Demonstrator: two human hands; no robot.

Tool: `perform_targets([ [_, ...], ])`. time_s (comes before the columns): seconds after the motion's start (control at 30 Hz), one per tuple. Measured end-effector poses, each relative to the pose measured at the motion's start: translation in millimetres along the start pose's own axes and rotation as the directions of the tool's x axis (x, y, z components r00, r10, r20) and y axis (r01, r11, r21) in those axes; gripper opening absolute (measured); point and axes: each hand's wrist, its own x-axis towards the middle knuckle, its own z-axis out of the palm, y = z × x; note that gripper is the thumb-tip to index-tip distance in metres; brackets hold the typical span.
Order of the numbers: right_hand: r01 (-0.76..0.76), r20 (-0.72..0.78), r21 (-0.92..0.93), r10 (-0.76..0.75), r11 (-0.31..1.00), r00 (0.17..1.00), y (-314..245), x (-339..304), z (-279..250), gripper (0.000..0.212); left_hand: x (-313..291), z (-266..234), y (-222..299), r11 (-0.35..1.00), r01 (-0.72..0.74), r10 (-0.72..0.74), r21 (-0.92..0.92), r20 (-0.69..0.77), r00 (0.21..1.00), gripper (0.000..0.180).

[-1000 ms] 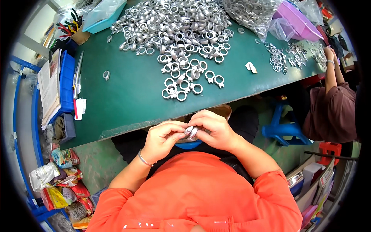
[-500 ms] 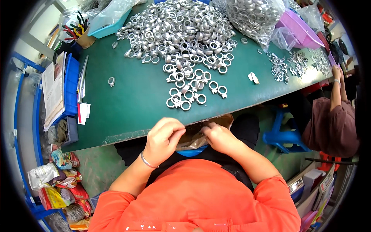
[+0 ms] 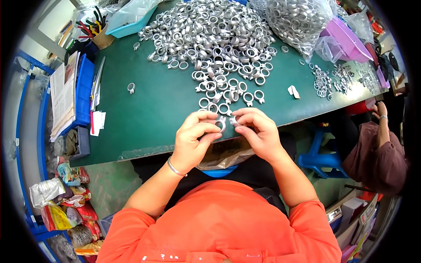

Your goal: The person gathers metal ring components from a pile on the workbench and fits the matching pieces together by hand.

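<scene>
Just above the table's near edge, my left hand (image 3: 196, 136) pinches a grey metal ring (image 3: 222, 125) between thumb and fingers. Close beside it, my right hand (image 3: 258, 131) is closed on a second metal ring (image 3: 234, 121), seen more edge-on. Beyond my fingertips, several loose rings with small lugs trail back to a large heap of the same metal rings (image 3: 210, 35). Below my hands, an open bag lined with brown paper (image 3: 228, 160) sits at my lap, partly hidden by my right hand and the table.
A lone ring (image 3: 131, 87) lies left on the green table (image 3: 153, 114). Blue trays with papers (image 3: 84, 94) and a cup of pliers (image 3: 101, 38) stand at left. A clear bag of rings (image 3: 298, 22) and a purple basin (image 3: 348, 41) are at right, near another person (image 3: 372, 153).
Both hands have risen from over the paper-lined bag to the table's near edge. Each now holds a metal ring. The other person's arm has shifted.
</scene>
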Motion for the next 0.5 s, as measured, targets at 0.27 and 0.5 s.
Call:
perform_targets([
  [0.27, 0.277, 0.382, -0.274, -0.16, 0.921, 0.91, -12.5, -27.9, -8.0, 0.025, -27.6, -12.3, 6.3, 0.943, -0.321, 0.277, 0.083, 0.332, 0.901, 0.02],
  [0.5, 0.332, 0.151, -0.631, -0.31, 0.701, 0.939, 1.4, 23.9, 16.6, 0.017, 21.7, 5.3, 4.2, 0.838, -0.117, 0.13, 0.533, 0.014, 0.991, 0.02],
])
